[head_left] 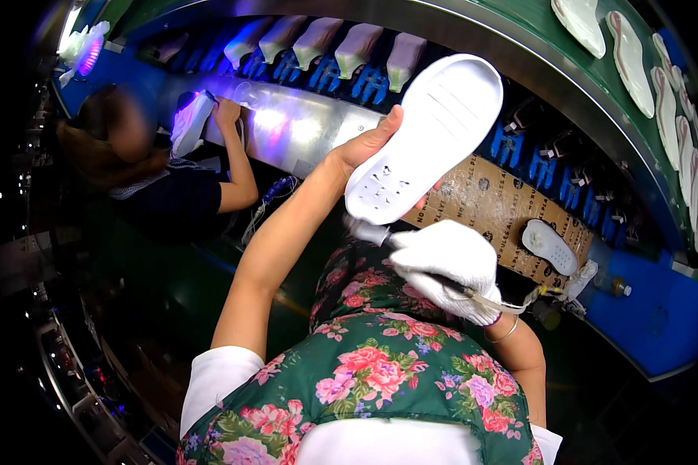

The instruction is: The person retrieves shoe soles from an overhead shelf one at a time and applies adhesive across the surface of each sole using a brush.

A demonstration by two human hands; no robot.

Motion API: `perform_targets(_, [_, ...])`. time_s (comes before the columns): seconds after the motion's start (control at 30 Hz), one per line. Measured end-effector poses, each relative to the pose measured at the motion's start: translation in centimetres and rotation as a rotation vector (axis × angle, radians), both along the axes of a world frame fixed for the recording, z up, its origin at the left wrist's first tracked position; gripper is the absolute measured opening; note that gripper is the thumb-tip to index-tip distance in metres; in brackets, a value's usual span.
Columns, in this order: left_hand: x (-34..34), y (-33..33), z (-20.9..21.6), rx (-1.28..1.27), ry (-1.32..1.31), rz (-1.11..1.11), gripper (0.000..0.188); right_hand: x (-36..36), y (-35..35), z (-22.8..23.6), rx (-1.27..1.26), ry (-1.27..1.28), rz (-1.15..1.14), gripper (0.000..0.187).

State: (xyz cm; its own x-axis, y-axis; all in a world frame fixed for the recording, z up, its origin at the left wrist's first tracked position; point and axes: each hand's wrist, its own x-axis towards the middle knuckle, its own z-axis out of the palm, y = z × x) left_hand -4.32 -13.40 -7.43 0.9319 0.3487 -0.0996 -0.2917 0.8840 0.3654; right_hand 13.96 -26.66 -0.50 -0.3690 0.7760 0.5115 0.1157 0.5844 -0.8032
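Observation:
My bare left hand [364, 147] is closed on the edge of a white shoe sole [446, 105], thumb on the near face and fingertips showing past the far edge. The sole is tilted up, with slots across its wide end and a cluster of small holes at its narrow end. In my right hand [451, 267], covered by a white knit glove, is a slim hand tool [374, 232] with a grey head and a pale hose or cord trailing from it. The tool's tip is blurred beside the sole's narrow end; whether they touch, I cannot tell.
Another sole [551, 246] lies on printed brown cardboard [485, 201]. Shoe forms [358, 46] stand on blue holders along the line, and several pale soles [632, 62] rest on the green upper shelf. A co-worker [163, 163] at left holds a shoe [192, 124] under violet light.

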Motion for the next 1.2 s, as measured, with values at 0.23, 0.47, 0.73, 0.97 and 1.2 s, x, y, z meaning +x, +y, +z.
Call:
perform_targets(0.23, [0.9, 1.1, 1.2, 0.366, 0.419, -0.096, 0.075, -1.0, -0.5, -1.4, 0.154, -0.2, 0.035, 0.035])
perform_targets(0.47, [2.2, 1.4, 5.6, 0.739, 0.795, -0.34, 0.086, -0.3, 0.7, -1.0, 0.146, -0.262, 0.042, 0.04])
perform_targets(0.73, [2.9, 2.7, 3.4, 1.061, 0.934, -0.635, 0.103, 0.0, 0.4, -2.0, -0.022, -0.156, -0.069, 0.027])
perform_targets(0.97, [3.3, 4.3, 2.4, 1.147, 1.035, -0.644, 0.107, 0.5, 1.5, -1.8, 0.012, -0.19, -0.049, 0.028])
perform_targets(1.2, [2.0, 3.5, 1.2, 0.762, 0.901, -0.237, 0.089, 1.4, 0.1, -0.7, -0.482, 0.095, -0.091, 0.02])
